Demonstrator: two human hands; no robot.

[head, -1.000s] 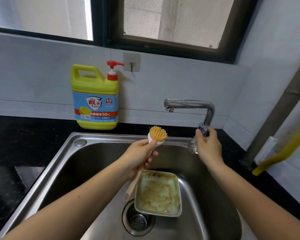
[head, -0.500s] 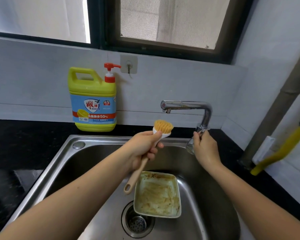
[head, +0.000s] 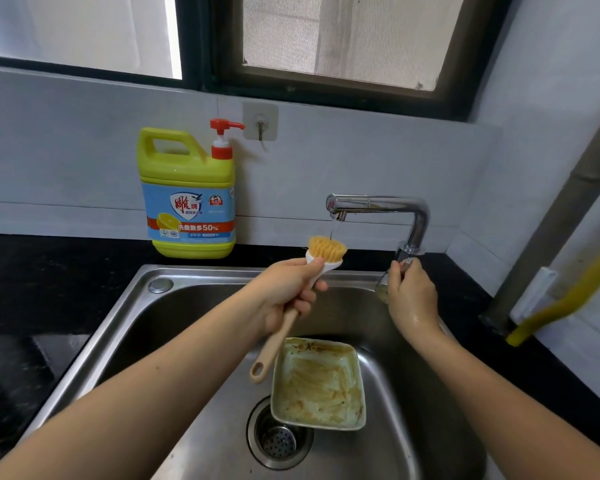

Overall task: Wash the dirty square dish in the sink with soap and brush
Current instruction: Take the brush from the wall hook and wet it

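A square dish smeared with brown residue lies in the steel sink, partly over the drain. My left hand grips a beige-handled brush, its yellow bristles turned up under the faucet spout. A thin stream of water falls from the spout onto the bristles. My right hand is closed on the faucet lever at the tap's base. A yellow dish soap bottle with a red pump stands on the counter behind the sink.
Black countertop surrounds the sink. A wall hook is fixed beside the soap pump. A grey pipe and a yellow hose run along the right wall. A window sits above the backsplash.
My left hand has carried the brush right, under the spout. A thin stream of water now runs from the faucet. My right hand stays on the lever.
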